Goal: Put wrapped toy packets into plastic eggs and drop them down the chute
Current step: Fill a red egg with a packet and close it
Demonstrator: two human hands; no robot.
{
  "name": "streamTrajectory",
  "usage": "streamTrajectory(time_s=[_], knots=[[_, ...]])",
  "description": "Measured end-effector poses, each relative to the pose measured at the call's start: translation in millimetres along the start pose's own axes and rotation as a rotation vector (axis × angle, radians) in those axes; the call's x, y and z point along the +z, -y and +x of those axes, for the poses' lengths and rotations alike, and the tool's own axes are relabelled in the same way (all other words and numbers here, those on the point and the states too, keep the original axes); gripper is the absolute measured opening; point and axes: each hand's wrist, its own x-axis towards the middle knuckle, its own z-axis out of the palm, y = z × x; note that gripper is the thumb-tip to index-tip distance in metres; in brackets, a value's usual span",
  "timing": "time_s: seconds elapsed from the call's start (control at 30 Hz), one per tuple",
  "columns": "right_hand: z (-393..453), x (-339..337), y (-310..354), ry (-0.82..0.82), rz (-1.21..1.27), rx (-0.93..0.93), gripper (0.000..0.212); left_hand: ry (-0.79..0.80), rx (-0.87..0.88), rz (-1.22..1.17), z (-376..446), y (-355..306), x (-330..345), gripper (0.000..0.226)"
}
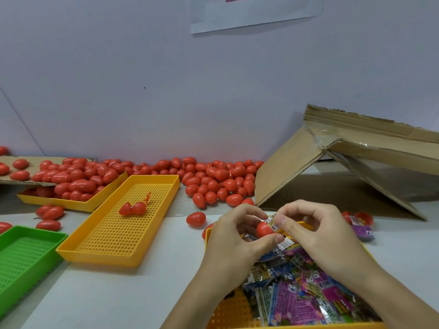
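I am seeing two hands over the counter point(123, 293): the left hand point(234, 243) is gripping one shiny red egg point(264, 229), and the right hand point(318, 230) is pinching one small wrapped packet point(273, 222) at the egg's top. Four trays are showing, three yellow and one green tray point(26, 255), and the near yellow tray point(237, 312) of bright packets is getting cut off at the bottom. The loose red eggs point(213, 181) by the wall are too many for me to count, and the printing on the packet is too small to read.
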Motion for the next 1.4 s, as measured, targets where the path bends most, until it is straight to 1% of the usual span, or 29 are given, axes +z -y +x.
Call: streamTrajectory(time_s=[0.1,0.2,0.27,0.3,0.37,0.5,0.57,0.63,0.73,0.9,1.0,1.2,1.4], knots=[[-0.8,1.3,2.0,-0.011,0.003,-0.003,0.020,0.007,0.019,0.016,-0.2,0.5,0.2,0.032],[-0.8,2.0,3.2,-0.020,0.013,-0.007,0.009,0.014,0.025,-0.019,-0.2,0.5,0.7,0.023],[-1.4,2.2,3.5,-0.016,0.029,-0.020,0.006,0.016,0.023,-0.045,0.7,-0.3,0.4,0.022],[-2.2,2.3,3.2,-0.009,0.041,-0.029,0.009,0.017,0.013,-0.068,1.2,-0.3,-0.1,0.023],[-3.9,4.1,2.2,0.019,0.030,-0.060,0.021,0.022,-0.022,-0.150,2.7,-0.3,-1.9,0.022],[-6.4,11.2,-3.4,0.012,-0.245,-0.210,0.046,0.016,-0.085,-0.350,3.9,1.2,-3.9,0.027],[-6.2,11.5,-4.6,-0.016,-0.354,-0.251,0.054,0.028,-0.100,-0.398,4.1,2.0,-3.9,0.031],[-5.4,10.5,-4.8,-0.052,-0.425,-0.285,0.054,0.046,-0.089,-0.372,4.0,2.6,-3.6,0.030],[-5.2,10.0,-4.5,-0.088,-0.455,-0.320,0.051,0.041,-0.080,-0.347,4.1,3.0,-3.4,0.032],[-7.2,11.6,-0.5,-0.073,-0.529,-0.335,0.050,0.014,-0.060,-0.302,4.3,2.9,-2.4,0.031],[-7.7,12.6,-1.6,-0.100,-0.567,-0.330,0.047,0.009,-0.045,-0.270,3.8,1.7,-1.0,0.031],[-6.8,13.1,-2.4,-0.145,-0.512,-0.360,0.052,-0.006,-0.037,-0.303,3.9,1.0,-1.1,0.025],[-5.9,11.9,-5.3,-0.073,-0.396,-0.345,0.048,0.002,-0.050,-0.302,3.1,1.7,0.2,0.026]])
